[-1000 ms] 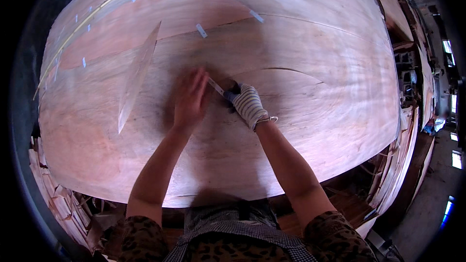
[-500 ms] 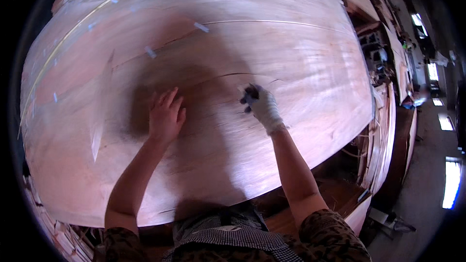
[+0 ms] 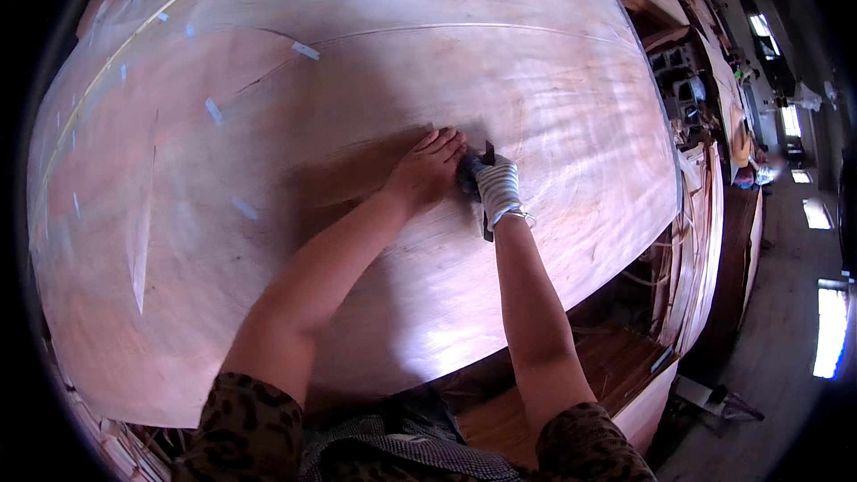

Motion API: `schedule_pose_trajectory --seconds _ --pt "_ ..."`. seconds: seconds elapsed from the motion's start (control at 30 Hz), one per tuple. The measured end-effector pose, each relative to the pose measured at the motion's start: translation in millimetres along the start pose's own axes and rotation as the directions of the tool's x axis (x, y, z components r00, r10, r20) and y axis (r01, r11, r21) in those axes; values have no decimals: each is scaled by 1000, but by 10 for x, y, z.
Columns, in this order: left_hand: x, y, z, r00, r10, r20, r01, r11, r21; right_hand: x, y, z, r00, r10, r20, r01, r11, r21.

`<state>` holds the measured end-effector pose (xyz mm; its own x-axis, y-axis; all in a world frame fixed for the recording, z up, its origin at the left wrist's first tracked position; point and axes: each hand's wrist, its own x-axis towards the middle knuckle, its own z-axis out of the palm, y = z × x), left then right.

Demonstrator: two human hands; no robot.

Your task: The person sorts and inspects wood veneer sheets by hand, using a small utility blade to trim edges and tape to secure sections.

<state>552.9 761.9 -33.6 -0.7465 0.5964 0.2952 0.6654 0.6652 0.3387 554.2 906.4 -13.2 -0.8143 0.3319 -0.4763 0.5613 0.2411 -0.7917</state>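
We see a large reddish veneer sheet [image 3: 268,214] filling the frame's left and centre, dotted with pale tape patches [image 3: 214,111]. The left hand [image 3: 427,170] lies flat, fingers together. The gloved right hand [image 3: 493,186] grips a thin dark tool [image 3: 487,230], mostly hidden, long axis near vertical, centre frame.

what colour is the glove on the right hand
White knit with a dark palm side, on the right hand; the left hand is bare. Head view shows it.

Single head-worn fisheye view, looking steeply down from close above onto a broad reddish-brown wood veneer sheet [image 3: 357,107]; forearms entering from the lower edge, straight edges bowing toward the rim.
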Motion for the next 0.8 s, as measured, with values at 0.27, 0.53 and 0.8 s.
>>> schedule_pose_trajectory --seconds 0.27,0.53,0.8 --pt "-13 -68 -293 979 -198 38 199 979 -38 37 -314 -258 972 -217 92 234 934 -271" --pt "-1243 -515 -1001 747 -563 -354 581 811 -64 -456 -493 1186 901 -90 424 208 948 -240" --pt "-1180 -492 -888 924 -371 -90 381 914 138 -302 -519 1439 646 -594 478 700 211 -683"
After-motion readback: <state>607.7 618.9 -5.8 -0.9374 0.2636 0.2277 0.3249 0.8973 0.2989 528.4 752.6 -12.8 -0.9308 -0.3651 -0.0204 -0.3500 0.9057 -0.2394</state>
